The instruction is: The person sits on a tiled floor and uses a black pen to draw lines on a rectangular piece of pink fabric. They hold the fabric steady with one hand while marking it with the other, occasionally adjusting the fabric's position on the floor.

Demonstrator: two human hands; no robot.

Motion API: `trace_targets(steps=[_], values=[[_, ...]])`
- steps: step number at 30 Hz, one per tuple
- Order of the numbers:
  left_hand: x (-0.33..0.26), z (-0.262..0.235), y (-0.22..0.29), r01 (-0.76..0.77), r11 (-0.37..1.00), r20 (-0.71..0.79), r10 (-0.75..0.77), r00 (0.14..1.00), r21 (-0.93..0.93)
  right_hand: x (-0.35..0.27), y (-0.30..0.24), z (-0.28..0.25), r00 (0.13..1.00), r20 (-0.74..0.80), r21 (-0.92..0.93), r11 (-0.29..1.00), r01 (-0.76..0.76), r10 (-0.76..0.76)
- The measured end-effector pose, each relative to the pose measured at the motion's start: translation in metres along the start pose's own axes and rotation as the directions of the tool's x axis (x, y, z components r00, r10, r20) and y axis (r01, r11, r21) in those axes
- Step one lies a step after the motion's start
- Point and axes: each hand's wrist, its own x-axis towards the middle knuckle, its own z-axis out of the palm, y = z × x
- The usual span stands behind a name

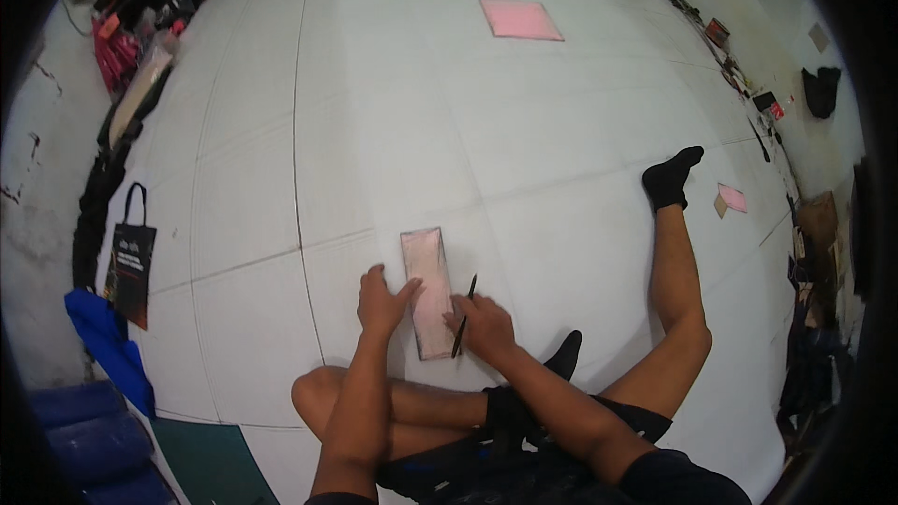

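Observation:
A long pink rectangular piece (429, 271) with a dark outline lies on the white floor in front of my crossed leg. On its left side is my left hand (382, 301), fingers apart, the thumb reaching onto the piece's edge. My right hand (486, 325) is closed around a slim dark pen (458, 340), beside the piece's right edge. The pen slants, one end pointing away from me and the other toward my lap. Which end is the tip is too small to tell.
Farther out on the white sheet-like floor (393, 131) lies another pink rectangle (521, 20). Small pink and brown pieces (732, 197) are right of my outstretched foot. A black bag (132, 266), blue cloth (110, 346) and dark green sheet (213, 463) line the left; clutter edges both walls.

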Motion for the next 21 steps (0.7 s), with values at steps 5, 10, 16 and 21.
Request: trace_targets(steps=[5, 10, 16, 21], values=[[0.007, -0.011, 0.025, 0.075, 0.996, 0.001, -0.076, 0.997, 0.049, 0.018, 0.001, 0.006, 0.975, -0.007, -0.178, 0.959, 0.219, -0.224], [0.019, -0.004, 0.003, 0.055, 0.998, -0.037, -0.056, 0.998, -0.022, 0.034, -0.007, 0.025, 0.969, 0.046, -0.148, 0.957, 0.248, -0.244], [0.025, -0.003, -0.007, 0.049, 0.995, -0.032, -0.053, 0.998, -0.092, 0.039, -0.009, 0.035, 0.954, 0.05, -0.168, 0.939, 0.3, -0.295], [0.025, -0.006, 0.0, 0.068, 0.991, -0.027, -0.072, 0.997, -0.115, 0.039, -0.009, 0.038, 0.958, 0.034, -0.148, 0.947, 0.286, -0.284]])
